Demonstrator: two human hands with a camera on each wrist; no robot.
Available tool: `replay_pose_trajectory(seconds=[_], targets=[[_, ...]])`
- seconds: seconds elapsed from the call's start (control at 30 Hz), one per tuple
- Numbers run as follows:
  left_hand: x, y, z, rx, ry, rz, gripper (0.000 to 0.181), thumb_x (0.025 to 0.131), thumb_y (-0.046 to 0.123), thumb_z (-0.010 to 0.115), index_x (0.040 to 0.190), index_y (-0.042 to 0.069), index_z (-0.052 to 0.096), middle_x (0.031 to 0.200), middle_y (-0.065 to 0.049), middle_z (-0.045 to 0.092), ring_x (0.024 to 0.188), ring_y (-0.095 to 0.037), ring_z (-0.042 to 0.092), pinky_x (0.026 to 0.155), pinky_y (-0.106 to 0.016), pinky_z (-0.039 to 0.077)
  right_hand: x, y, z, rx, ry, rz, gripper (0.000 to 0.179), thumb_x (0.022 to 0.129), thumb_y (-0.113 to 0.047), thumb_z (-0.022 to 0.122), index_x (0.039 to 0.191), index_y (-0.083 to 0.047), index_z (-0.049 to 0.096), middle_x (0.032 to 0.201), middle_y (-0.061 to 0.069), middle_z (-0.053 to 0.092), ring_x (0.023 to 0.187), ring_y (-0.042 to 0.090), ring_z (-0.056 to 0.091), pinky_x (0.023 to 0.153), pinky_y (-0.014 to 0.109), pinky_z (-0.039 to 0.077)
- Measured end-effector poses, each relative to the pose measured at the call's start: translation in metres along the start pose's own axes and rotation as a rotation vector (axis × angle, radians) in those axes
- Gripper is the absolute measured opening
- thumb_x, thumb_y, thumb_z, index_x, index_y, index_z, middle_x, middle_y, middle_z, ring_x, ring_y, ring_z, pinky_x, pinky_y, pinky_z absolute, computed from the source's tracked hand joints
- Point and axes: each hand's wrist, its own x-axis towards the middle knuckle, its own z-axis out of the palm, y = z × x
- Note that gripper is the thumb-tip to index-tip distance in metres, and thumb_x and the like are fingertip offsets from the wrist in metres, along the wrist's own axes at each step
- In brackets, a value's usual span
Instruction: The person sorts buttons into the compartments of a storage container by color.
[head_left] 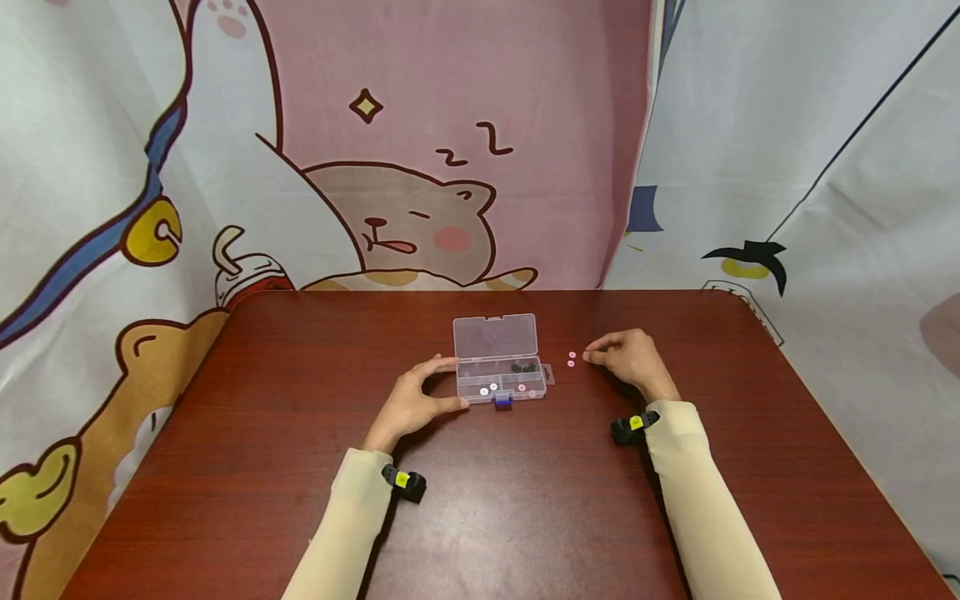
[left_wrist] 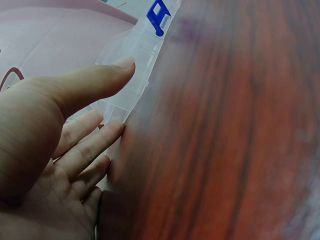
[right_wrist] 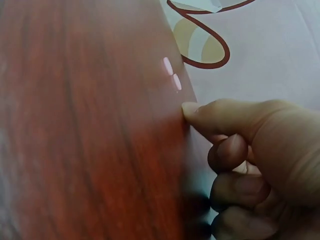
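A clear plastic compartment box (head_left: 480, 379) stands on the table with its lid (head_left: 495, 337) raised. White discs (head_left: 483, 391), pink discs (head_left: 522, 387) and dark pieces (head_left: 523, 367) lie in separate compartments. My left hand (head_left: 412, 400) holds the box's left end, thumb at the front corner and fingers at the side and back; the left wrist view shows the thumb (left_wrist: 107, 80) along the front wall. To the box's right, my right hand (head_left: 633, 360) pinches a small pink disc at the table, mostly hidden by the fingertips. Beside it lie two loose pink discs (head_left: 572, 359).
A blue latch (head_left: 503, 402) hangs at the box's front, and a clear hanging tab (head_left: 549, 374) sticks out on its right. The brown wooden table (head_left: 495, 500) ends at a printed cloth (head_left: 562, 167) behind it. Both wrists carry black cameras (head_left: 405, 482).
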Motion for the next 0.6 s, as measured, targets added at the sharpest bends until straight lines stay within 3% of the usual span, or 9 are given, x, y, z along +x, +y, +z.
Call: replay_pose_trajectory(seconds=[0.2,0.6], targets=[[-0.0006,0.0003,-0.0002,0.001,0.002,-0.007,0.065,0.075,0.028,0.092,0.135,0.025,0.066,0.158,-0.009,0.049,0.154,-0.026,0.036,0.125,-0.052,0.029,0.0006,0.0008,0.0018,-0.018,-0.004,-0.035,0.015,0.093,-0.025,0.077,0.093,-0.011,0.082,0.070,0.004,0.068,0.064,0.019,0.051,0.061,0.030,0.043],[-0.0002,-0.0006,0.0001,-0.004,0.000,-0.005,0.066,0.075,0.029,0.092,0.135,0.026,0.066,0.159,-0.009,0.048,0.154,-0.026,0.036,0.125,-0.053,0.029,0.0021,0.0031,-0.0017,-0.017,-0.023,-0.055,0.017,0.089,-0.029,0.080,0.098,-0.014,0.080,0.062,0.001,0.056,0.059,0.020,0.048,0.056,0.030,0.040]])
